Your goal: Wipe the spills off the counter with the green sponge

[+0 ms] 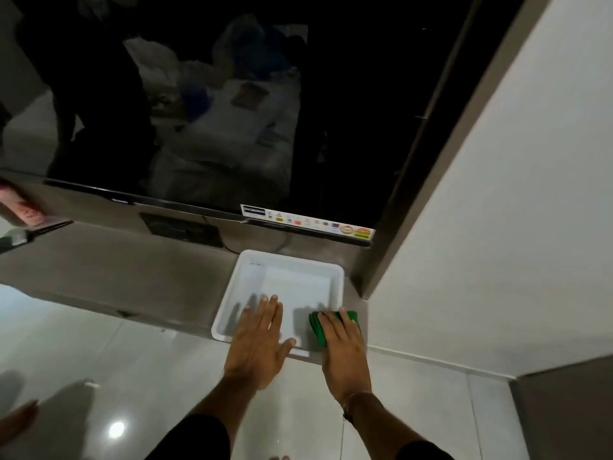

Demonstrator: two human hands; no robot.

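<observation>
The green sponge (319,328) lies at the right end of the grey counter (116,277), beside the front right corner of a white tray (292,260). My right hand (343,350) presses flat on top of the sponge and covers most of it. My left hand (258,340) rests palm down over the front rim of the tray with its fingers spread and nothing in it. I cannot make out any spills on the counter surface.
A large black TV screen (215,111) stands along the back of the counter, with a sticker strip (308,222) on its lower edge. A white wall (497,210) closes off the right. Glossy floor tiles (99,376) lie below. A pink item (23,207) sits far left.
</observation>
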